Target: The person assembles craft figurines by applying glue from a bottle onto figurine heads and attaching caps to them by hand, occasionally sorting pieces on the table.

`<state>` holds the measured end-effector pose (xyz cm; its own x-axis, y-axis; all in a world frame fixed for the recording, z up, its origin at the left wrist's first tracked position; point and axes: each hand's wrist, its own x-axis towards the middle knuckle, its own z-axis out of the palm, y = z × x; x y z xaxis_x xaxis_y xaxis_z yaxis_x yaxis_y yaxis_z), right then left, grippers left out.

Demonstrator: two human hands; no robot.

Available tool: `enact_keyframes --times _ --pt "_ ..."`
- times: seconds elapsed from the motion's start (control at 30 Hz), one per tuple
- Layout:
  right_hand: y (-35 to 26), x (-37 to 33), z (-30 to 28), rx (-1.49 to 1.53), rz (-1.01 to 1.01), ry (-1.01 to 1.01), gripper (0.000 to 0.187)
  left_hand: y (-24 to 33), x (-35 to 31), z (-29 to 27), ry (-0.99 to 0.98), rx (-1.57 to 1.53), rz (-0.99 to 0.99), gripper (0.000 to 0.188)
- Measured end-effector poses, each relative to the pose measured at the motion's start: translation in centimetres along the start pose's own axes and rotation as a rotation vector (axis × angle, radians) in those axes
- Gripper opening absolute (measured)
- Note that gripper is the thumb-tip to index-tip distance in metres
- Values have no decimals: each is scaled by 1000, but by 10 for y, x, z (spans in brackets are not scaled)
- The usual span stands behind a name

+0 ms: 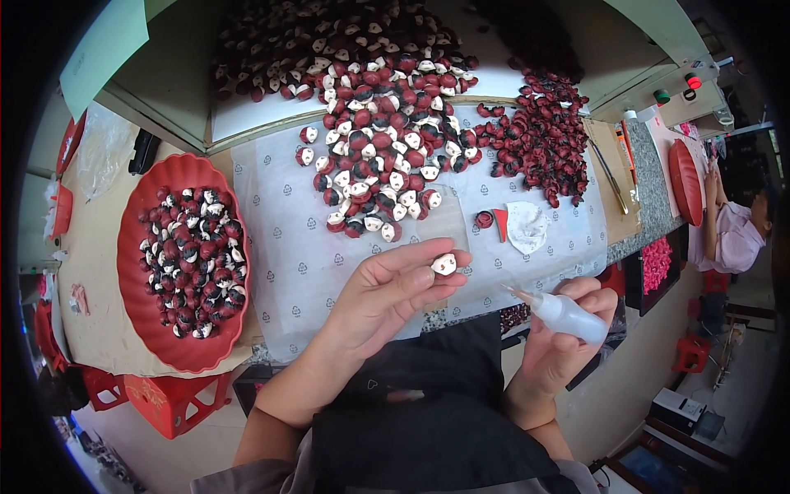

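Note:
Between the thumb and fingers of my left hand is a small white-faced figurine head, its pale side turned up with small dark marks on it. My right hand grips a translucent squeeze bottle with a thin nozzle. The nozzle points left toward the head, with a gap between them. Beyond my hands lies a heap of dark red, black and white heads. To its right is a pile of dark red and black curled pieces. One round red piece lies by itself.
A red scalloped tray with many similar heads stands at the left. A white round patch and a red piece lie on the printed sheet. Brushes lie at right. Another person sits far right.

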<state>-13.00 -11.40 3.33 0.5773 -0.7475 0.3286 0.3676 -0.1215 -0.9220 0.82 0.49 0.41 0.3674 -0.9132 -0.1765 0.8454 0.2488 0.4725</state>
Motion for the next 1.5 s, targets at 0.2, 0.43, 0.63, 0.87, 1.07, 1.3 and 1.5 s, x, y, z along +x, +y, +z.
enact_keyframes --times 0.2,0.43,0.63,0.87,1.07,1.3,1.5 --pt "-1 -2 6 -20 -177 82 44 -6 1 -5 -71 -92 1 33" --pt "5 -4 8 -255 -490 -146 44 -10 0 -4 -100 -80 -8 34" --pt "5 -5 10 -334 -484 -275 44 -12 -1 -3 -86 -36 -6 34" --pt "5 -5 10 -388 -493 -326 43 -12 -1 -1 -100 -20 -13 34" --pt "6 -6 9 -398 -505 -352 44 -12 -2 -2 -82 -19 -21 32" --pt "5 -6 7 -392 -519 -373 44 -12 -2 0 -93 -20 -17 35" --pt "5 -5 5 -393 -508 -370 43 -13 -2 -1 -31 4 9 34"
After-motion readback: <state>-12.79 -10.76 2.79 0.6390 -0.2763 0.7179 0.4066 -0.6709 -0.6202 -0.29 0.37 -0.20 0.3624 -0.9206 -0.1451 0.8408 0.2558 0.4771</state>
